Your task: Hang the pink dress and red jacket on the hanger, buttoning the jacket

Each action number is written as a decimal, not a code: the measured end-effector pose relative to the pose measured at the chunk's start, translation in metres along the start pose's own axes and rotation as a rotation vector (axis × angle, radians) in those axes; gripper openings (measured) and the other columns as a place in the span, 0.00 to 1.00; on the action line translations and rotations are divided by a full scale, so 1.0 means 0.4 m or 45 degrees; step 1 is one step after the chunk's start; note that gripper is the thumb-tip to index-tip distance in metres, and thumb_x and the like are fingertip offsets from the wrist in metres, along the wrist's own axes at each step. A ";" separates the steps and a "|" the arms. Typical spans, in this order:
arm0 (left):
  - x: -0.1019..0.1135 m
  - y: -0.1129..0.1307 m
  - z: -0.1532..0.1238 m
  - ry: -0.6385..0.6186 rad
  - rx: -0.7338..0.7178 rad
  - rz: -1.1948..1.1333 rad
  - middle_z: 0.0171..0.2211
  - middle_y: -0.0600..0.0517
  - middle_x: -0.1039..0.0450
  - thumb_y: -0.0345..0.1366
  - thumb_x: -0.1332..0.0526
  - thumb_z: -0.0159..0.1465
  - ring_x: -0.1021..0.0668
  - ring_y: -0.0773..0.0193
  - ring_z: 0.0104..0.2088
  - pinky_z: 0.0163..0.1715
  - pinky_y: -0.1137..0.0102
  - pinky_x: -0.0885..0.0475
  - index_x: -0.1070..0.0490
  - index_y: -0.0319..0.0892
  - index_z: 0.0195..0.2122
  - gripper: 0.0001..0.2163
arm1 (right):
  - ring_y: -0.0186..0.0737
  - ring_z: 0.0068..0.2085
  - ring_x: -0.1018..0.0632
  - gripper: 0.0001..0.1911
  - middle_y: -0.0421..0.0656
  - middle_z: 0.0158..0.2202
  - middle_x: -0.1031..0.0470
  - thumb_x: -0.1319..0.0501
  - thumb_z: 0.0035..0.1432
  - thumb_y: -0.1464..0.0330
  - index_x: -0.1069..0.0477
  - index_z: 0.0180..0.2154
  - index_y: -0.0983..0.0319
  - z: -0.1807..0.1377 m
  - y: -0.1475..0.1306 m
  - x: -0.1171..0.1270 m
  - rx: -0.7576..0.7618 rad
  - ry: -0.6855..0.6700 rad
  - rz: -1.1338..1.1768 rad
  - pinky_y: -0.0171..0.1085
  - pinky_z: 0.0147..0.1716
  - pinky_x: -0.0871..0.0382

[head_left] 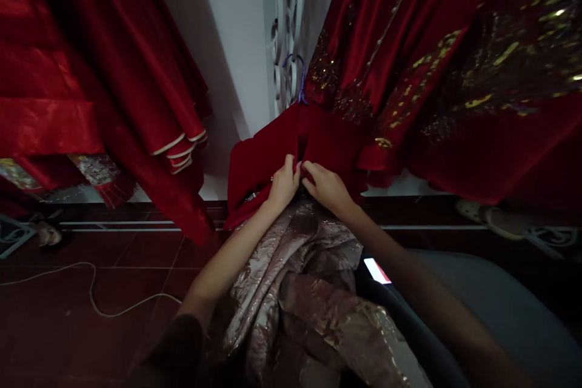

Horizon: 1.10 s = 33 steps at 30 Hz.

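A red garment (259, 160) hangs in front of me from a blue hanger (302, 82), with an opening down its middle. On the left edge of that opening, my left hand (284, 183) is closed, pinching the red cloth. My right hand (326, 185) pinches the opposite edge, close beside the left. Whatever lies right between the fingertips is too small and dark to make out. Below both hands, a shiny pinkish-brown fabric (313, 309) with gold trim lies bunched across my lap.
Red garments (150, 73) with pale edging hang at left; sequinned red ones (400, 60) hang at right. A white scrolled metal frame (278, 30) stands at the wall. A lit phone (377, 271) lies by my right forearm, near a grey seat (491, 303). A white cable (93, 291) crosses the tiled floor.
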State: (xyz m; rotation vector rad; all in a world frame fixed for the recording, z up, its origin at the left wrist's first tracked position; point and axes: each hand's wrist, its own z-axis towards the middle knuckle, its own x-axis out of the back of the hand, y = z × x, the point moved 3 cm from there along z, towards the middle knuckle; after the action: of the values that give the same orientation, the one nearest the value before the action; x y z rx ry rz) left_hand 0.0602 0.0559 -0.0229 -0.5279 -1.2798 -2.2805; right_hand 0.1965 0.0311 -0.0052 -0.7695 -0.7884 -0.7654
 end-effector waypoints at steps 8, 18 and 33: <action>-0.010 0.016 -0.031 0.184 -0.026 -0.172 0.41 0.47 0.30 0.31 0.44 0.60 0.26 0.58 0.44 0.47 0.63 0.33 0.39 0.47 0.46 0.13 | 0.41 0.42 0.27 0.16 0.47 0.44 0.33 0.42 0.51 0.66 0.39 0.43 0.59 0.001 0.030 -0.038 -0.011 0.181 0.758 0.39 0.34 0.27; -0.044 -0.028 -0.073 0.447 0.244 -0.770 0.35 0.48 0.26 0.37 0.37 0.56 0.22 0.65 0.38 0.41 0.68 0.27 0.35 0.43 0.39 0.11 | 0.39 0.39 0.25 0.14 0.46 0.41 0.29 0.42 0.56 0.59 0.28 0.42 0.57 -0.013 0.017 -0.009 -0.011 0.198 0.851 0.38 0.35 0.23; -0.006 0.019 -0.103 0.420 0.031 -0.260 0.35 0.52 0.21 0.35 0.40 0.59 0.20 0.66 0.33 0.39 0.70 0.24 0.24 0.43 0.36 0.07 | 0.36 0.39 0.24 0.12 0.44 0.39 0.28 0.41 0.57 0.63 0.25 0.42 0.58 -0.019 0.004 0.004 0.098 0.399 0.780 0.36 0.36 0.22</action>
State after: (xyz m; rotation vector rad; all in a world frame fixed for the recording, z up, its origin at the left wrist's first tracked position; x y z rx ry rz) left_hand 0.0626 0.0174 -0.0391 -0.0068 -1.2378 -2.3868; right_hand 0.2010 0.0250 -0.0080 -0.7441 -0.2666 -0.2871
